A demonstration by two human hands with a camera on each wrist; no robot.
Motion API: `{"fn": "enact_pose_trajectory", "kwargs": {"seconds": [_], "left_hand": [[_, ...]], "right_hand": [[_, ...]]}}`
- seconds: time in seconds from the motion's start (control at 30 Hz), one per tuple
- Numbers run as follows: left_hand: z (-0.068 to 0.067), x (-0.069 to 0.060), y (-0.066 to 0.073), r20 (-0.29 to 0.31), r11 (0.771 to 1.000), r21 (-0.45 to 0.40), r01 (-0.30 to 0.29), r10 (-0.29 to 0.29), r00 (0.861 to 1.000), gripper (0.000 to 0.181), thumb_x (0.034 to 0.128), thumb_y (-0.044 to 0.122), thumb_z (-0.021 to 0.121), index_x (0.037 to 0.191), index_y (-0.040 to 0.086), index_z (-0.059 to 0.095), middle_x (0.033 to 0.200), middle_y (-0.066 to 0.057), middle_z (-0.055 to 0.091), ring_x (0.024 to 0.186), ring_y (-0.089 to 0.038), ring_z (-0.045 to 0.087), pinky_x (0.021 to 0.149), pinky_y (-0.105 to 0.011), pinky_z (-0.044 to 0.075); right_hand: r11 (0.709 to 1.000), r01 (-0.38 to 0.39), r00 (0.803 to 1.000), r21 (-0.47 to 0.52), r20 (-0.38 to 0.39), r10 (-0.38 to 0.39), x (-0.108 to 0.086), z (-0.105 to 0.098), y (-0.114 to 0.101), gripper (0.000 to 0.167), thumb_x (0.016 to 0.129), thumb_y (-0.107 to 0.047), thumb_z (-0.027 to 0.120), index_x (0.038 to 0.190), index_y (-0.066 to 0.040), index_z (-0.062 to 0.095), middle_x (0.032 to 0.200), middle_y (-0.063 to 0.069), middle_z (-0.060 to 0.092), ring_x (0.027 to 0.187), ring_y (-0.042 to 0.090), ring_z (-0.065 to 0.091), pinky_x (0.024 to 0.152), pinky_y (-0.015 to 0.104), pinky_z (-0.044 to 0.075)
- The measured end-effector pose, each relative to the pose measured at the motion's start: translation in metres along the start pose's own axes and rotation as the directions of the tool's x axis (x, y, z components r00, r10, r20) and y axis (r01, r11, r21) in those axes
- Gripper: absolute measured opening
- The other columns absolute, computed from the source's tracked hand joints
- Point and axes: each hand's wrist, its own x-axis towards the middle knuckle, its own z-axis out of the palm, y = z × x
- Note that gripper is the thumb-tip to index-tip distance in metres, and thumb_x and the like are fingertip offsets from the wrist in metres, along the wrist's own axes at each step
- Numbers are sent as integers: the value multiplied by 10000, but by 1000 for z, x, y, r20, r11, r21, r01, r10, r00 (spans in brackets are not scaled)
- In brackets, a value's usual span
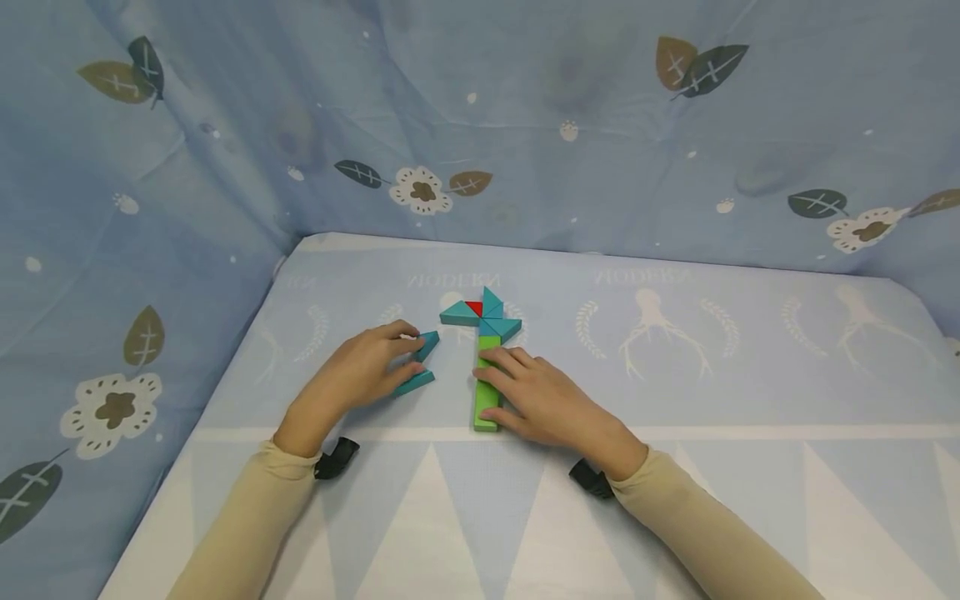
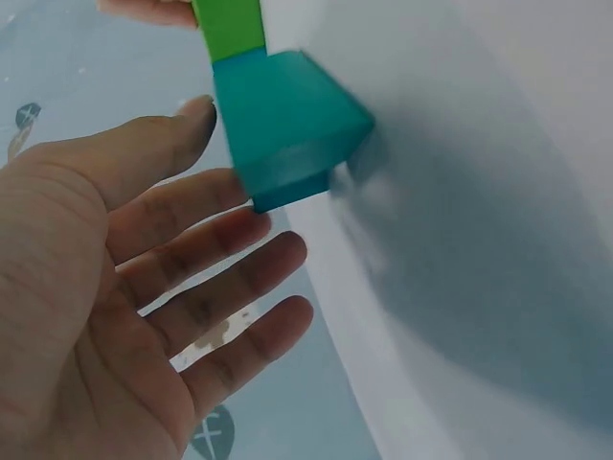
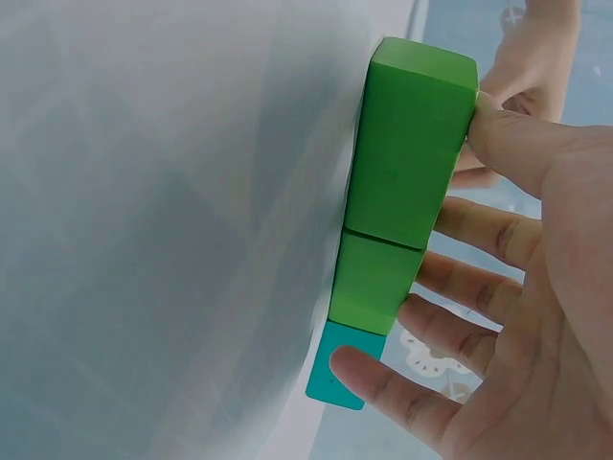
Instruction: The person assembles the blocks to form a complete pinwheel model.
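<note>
My right hand [image 1: 543,400] rests along a line of green blocks [image 1: 486,402], its fingers fairly straight and its thumb near the lower end. In the right wrist view, the larger green block [image 3: 400,158], a shorter green one [image 3: 375,278] and a teal block [image 3: 330,359] lie end to end. Left of them, my left hand [image 1: 363,367] has its fingers spread beside two loose teal blocks, the upper one [image 1: 428,344] near the fingertips and the lower one [image 1: 416,382] at the thumb. The left wrist view shows straight fingers at a teal block [image 2: 287,110].
Above the green line, several teal triangular blocks [image 1: 459,314] and a small red one [image 1: 475,307] form a pinwheel shape. A pale blue and white patterned cloth [image 1: 675,517] covers the table. Blue floral fabric [image 1: 525,125] hangs behind and at the left.
</note>
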Motion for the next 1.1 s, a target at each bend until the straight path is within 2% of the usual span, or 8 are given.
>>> {"fn": "enact_pose_trajectory", "kwargs": {"seconds": [0.27,0.5,0.6,0.87,1.1], "left_hand": [[3,4,6,4,999,34,-35,35,999,543,936,375,655,1348,29,585,1371,-132,568,1173,-329,613,965,-471,513],[4,5,11,-51,995,64,-75,79,996,430,918,346,687,1206,27,689,1241,-117,642,1075,-288,652,906,-434,543],[6,5,13,-53,993,87,-85,89,995,460,911,358,693,1216,15,682,1254,-137,640,1077,-310,652,918,-453,536],[10,6,17,-9,994,85,-67,68,998,566,933,419,646,1342,31,592,1407,-130,548,1243,-328,563,1019,-506,468],[9,8,18,-15,992,111,-65,67,998,542,936,437,635,1289,25,633,1344,-118,596,1236,-298,567,1041,-489,450]], "right_hand": [[1000,5,1000,4,-7,-5,-1,-1,0,519,947,-454,612,1351,-133,558,1426,51,467,1263,228,478,858,392,528],[1000,9,1000,6,-7,-9,0,-1,0,523,943,-456,617,1350,-133,560,1421,54,471,1262,229,479,843,393,530],[1000,6,1000,10,-2,-6,0,-1,0,524,944,-457,614,1352,-132,559,1424,56,469,1265,230,477,845,396,530],[1000,3,1000,8,5,-3,0,0,0,528,946,-460,610,1356,-132,553,1434,58,461,1272,232,474,863,399,529],[1000,2,1000,17,2,-2,0,-1,0,527,943,-456,617,1352,-130,556,1431,65,468,1275,236,474,875,411,528]]}}
